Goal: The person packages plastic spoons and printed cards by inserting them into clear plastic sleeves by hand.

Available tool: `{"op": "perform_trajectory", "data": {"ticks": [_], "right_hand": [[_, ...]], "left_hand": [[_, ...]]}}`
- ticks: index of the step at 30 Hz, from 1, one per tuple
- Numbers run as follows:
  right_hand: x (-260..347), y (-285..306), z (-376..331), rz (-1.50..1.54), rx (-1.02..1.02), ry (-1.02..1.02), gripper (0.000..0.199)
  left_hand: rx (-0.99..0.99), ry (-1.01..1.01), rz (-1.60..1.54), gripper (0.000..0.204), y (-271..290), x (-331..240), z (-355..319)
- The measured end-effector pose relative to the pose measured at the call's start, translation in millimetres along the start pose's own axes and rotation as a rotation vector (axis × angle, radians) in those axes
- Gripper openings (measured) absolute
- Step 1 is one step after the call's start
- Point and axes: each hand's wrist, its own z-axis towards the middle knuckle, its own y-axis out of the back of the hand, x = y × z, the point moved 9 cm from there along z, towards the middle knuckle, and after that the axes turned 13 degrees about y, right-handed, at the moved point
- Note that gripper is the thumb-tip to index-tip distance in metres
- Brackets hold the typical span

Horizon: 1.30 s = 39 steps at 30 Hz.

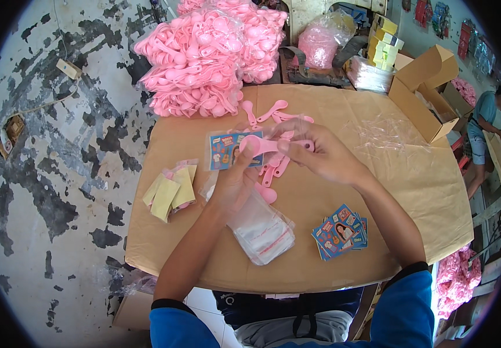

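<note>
My left hand is closed on a clear plastic bag with a blue printed card at it. Whether the card lies fully inside cannot be made out. In my right hand a pink plastic spoon is pinched by its handle, its bowl lying over the card beside my left thumb. Loose pink spoons lie on the table under and behind my hands. Below my left hand rests a stack of clear plastic bags. Blue printed cards are stacked near my right forearm.
Filled packets with pale yellow cards lie at the table's left. Big bags of pink spoons rise at the back left. An open cardboard box and crumpled clear plastic are at the right. Another person works far right.
</note>
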Motion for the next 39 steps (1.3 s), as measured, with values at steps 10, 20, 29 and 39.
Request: {"op": "perform_trajectory", "data": {"ticks": [10, 20, 29, 39], "right_hand": [[111.6, 88.6, -26.0, -0.715, -0.289, 0.203, 0.010], [31.4, 17.0, -6.9, -0.645, -0.079, 0.088, 0.019], [16.3, 35.9, -5.5, -0.187, 0.021, -0.022, 0.022], [59.6, 11.6, -6.8, -0.974, 0.014, 0.547, 0.018]], "left_hand": [[-0.062, 0.024, 0.372, 0.067, 6.6, -1.9, 11.0], [0.164, 0.021, 1.366, 0.072, -71.5, 44.2, -26.4], [0.221, 0.343, 0.733, 0.034, -59.1, 48.2, -21.7], [0.007, 0.121, 0.646, 0.036, -43.8, 25.6, -13.2]]}}
